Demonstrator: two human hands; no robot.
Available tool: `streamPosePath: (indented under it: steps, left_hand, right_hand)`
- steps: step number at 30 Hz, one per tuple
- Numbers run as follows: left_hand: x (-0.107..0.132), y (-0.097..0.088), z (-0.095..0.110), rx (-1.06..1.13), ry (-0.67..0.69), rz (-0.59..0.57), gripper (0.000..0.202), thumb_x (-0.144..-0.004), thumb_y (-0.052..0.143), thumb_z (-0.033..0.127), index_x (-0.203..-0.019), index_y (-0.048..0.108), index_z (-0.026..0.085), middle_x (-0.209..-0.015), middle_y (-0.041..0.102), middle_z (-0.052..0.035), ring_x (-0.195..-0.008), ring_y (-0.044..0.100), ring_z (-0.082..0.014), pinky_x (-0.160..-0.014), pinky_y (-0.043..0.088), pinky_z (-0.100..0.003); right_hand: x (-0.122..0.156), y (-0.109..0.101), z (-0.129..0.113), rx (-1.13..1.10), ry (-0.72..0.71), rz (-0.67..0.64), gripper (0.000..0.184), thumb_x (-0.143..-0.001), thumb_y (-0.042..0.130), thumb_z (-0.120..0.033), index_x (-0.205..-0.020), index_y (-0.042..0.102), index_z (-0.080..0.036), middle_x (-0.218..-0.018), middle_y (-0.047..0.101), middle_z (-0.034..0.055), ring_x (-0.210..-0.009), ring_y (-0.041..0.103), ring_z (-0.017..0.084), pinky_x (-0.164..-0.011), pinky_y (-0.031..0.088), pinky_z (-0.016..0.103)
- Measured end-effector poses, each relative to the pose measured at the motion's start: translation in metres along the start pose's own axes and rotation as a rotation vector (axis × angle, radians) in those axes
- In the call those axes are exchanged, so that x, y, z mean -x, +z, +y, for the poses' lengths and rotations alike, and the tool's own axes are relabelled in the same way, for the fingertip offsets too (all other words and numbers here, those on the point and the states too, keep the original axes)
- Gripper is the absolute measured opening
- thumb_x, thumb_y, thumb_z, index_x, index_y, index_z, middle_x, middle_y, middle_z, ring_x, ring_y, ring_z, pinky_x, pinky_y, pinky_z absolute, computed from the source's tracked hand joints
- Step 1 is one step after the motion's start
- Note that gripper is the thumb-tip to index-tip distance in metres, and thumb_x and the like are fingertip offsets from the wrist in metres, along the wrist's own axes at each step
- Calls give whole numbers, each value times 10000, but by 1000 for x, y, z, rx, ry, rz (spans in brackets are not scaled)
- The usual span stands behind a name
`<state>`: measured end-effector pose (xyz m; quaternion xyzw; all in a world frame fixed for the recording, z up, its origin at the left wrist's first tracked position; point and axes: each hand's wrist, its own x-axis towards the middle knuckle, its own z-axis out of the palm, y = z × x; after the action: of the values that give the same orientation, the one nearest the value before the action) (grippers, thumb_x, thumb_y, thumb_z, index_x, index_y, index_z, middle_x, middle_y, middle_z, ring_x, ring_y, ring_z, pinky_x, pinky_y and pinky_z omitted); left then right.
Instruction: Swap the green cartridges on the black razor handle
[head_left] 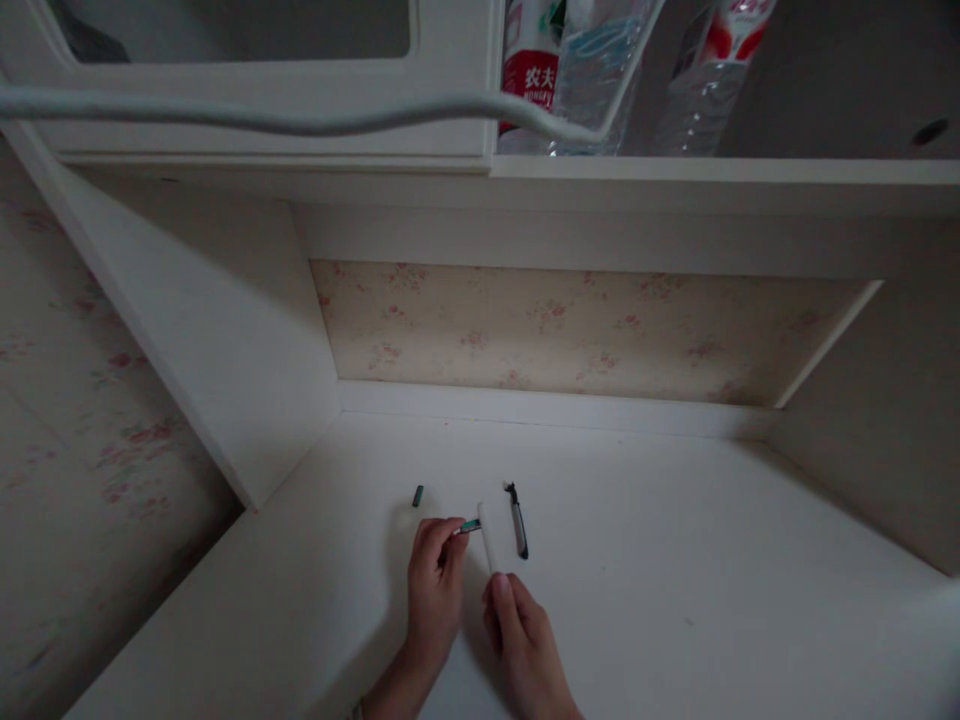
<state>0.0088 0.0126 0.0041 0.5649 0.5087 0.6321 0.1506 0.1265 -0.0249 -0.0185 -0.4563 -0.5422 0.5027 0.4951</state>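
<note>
My left hand (436, 578) is closed in a pinch on a small teal and silver part (470, 525), its tip close to the upper end of a white tube. My right hand (517, 625) is closed round the lower end of that white tube (487, 535), which points away from me over the white desk top (675, 540). A thin black pen refill (517, 522) with a small spring at its far end lies just right of the tube. A small dark green cap piece (418, 495) lies apart to the left.
The desk sits in a white alcove with a left side panel (225, 350) and floral wallpaper (570, 330) behind. A shelf above holds plastic water bottles (592, 70). A white cable (262, 118) hangs across the top.
</note>
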Motion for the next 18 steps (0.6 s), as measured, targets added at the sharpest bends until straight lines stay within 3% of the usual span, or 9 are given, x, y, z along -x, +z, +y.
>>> streamPosePath:
  steps: [3,8,14,18]
  left_hand:
    - [0,0,0,8,4,-6,115,-906,523,266,-917,623,211,-885,577,-33,-826,568,-177,-734,481,-279]
    - [0,1,0,-1,-8,4,127,-904,497,243,-889,616,202,-878,577,-37,-821,567,-182,-730,480,-286]
    - [0,1,2,7,-9,-10,122,-903,517,267,-913,619,201,-888,582,-44,-834,570,-186,-738,484,-290]
    - [0,0,1,-10,3,-2,134,-902,492,247,-887,615,196,-871,581,-43,-819,568,-185,-728,483,-291]
  right_hand:
    - [-1,-1,-3,-12,13,27,497,-933,379,-635,-697,467,-207,-579,390,-40,-515,340,134,-473,276,246]
    - [3,2,-5,10,32,-109,522,-923,367,-659,-663,438,-212,-532,356,-53,-479,293,126,-457,234,254]
    - [1,0,-7,-24,32,-15,507,-916,393,-658,-670,426,-216,-578,353,-47,-514,310,131,-468,256,248]
    - [2,1,-5,1,28,-107,512,-926,375,-651,-667,433,-213,-542,354,-51,-488,300,126,-456,238,252]
